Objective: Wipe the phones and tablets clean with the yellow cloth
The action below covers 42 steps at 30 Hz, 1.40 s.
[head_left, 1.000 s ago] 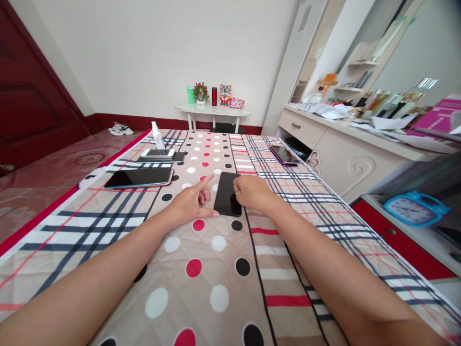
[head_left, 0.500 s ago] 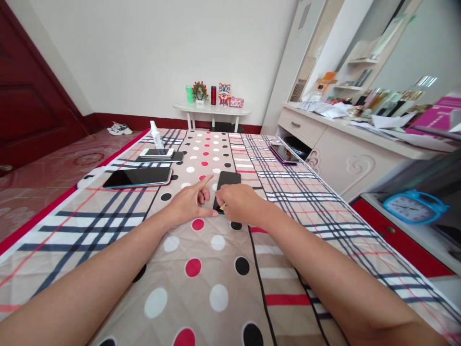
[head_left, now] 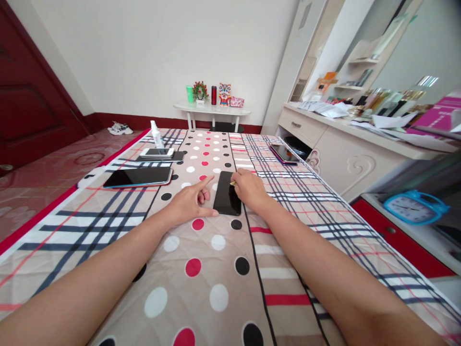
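Note:
A black smartphone lies flat, screen up, on the patterned bedspread in front of me. My left hand rests at its left side, thumb and index finger spread apart, the thumb reaching the phone's near left edge. Over the phone's right edge, my right hand is closed on a small yellowish cloth. Only a bit of that cloth shows at the fingertips; the fingers hide the rest.
To the left lie a large dark phone and a white phone on a dark one, by a spray bottle. Another phone lies far right. A dresser and a blue clock stand on the right.
My right hand has moved right and slightly away from me, from the phone's middle to its right edge, uncovering more of the screen. My left hand stays in place.

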Tool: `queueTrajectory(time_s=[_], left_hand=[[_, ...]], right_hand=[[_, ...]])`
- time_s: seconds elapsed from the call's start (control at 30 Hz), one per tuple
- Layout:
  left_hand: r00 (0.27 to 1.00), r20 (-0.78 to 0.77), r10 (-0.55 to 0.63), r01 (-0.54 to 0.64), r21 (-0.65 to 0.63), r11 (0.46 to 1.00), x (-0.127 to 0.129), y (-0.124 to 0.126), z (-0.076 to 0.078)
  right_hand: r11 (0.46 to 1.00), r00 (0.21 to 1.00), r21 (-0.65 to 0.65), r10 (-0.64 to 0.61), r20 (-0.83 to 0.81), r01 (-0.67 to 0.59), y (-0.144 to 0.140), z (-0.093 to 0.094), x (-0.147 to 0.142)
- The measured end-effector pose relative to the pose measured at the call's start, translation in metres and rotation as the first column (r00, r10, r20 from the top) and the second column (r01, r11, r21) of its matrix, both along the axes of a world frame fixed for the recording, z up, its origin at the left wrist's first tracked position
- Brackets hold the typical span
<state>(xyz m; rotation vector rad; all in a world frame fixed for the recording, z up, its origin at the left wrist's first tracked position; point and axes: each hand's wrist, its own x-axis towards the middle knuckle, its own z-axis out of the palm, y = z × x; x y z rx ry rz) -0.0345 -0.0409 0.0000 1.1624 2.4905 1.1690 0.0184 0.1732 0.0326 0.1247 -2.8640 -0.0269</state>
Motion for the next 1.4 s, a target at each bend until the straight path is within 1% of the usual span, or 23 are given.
queueTrajectory(time_s=[0.13, 0.27, 0.37, 0.47, 0.57, 0.63, 0.73, 0.83, 0.97, 1.07, 1.27, 1.4], left_hand=[[1.000, -0.021, -0.005, 0.005, -0.009, 1.000, -0.001, 0.000, -0.002], [1.000, -0.017, -0.007, 0.007, -0.005, 1.000, -0.003, 0.000, -0.004], [1.000, -0.012, -0.010, 0.010, 0.001, 1.000, -0.003, 0.000, -0.005], [1.000, -0.012, -0.013, 0.014, 0.005, 1.000, -0.004, 0.000, -0.005], [1.000, -0.013, -0.016, 0.016, 0.017, 1.000, -0.004, 0.000, -0.006], [1.000, -0.014, -0.018, 0.019, 0.018, 1.000, -0.004, 0.000, -0.005], [1.000, -0.019, -0.019, 0.019, 0.007, 1.000, -0.003, 0.001, -0.003], [1.000, -0.023, -0.013, 0.013, -0.005, 1.000, -0.002, 0.001, -0.002], [0.999, -0.041, -0.018, 0.018, -0.010, 1.000, -0.003, 0.001, -0.003], [0.999, -0.044, -0.024, 0.023, -0.023, 0.999, -0.004, 0.001, -0.003], [0.998, -0.046, -0.032, 0.031, -0.018, 0.999, -0.004, 0.001, -0.003], [0.998, -0.050, -0.028, 0.027, -0.032, 0.999, -0.004, 0.001, -0.003]], right_hand=[[1.000, 1.000, -0.019, -0.018, -0.022, 0.018, 0.005, -0.003, -0.002], [0.999, 1.000, -0.048, 0.003, -0.014, -0.004, 0.001, -0.001, -0.001], [0.989, 0.994, -0.100, 0.107, 0.011, -0.106, -0.008, 0.002, 0.004], [0.962, 0.970, -0.136, 0.242, 0.019, -0.237, -0.018, 0.004, 0.008], [0.940, 0.951, -0.155, 0.309, 0.018, -0.303, -0.020, 0.004, 0.008], [0.939, 0.953, -0.172, 0.304, 0.002, -0.299, -0.016, 0.001, 0.005], [0.960, 0.976, -0.176, 0.216, -0.035, -0.219, -0.004, -0.005, -0.001], [0.981, 0.991, -0.148, 0.121, -0.057, -0.128, 0.007, -0.011, -0.007], [0.991, 0.996, -0.109, 0.065, -0.067, -0.072, 0.012, -0.011, -0.009], [0.992, 0.996, -0.095, 0.075, -0.052, -0.080, 0.008, -0.008, -0.007], [0.971, 0.980, -0.128, 0.199, -0.026, -0.201, -0.008, -0.001, 0.003], [0.962, 0.972, -0.139, 0.234, -0.028, -0.236, -0.015, 0.002, 0.007]])
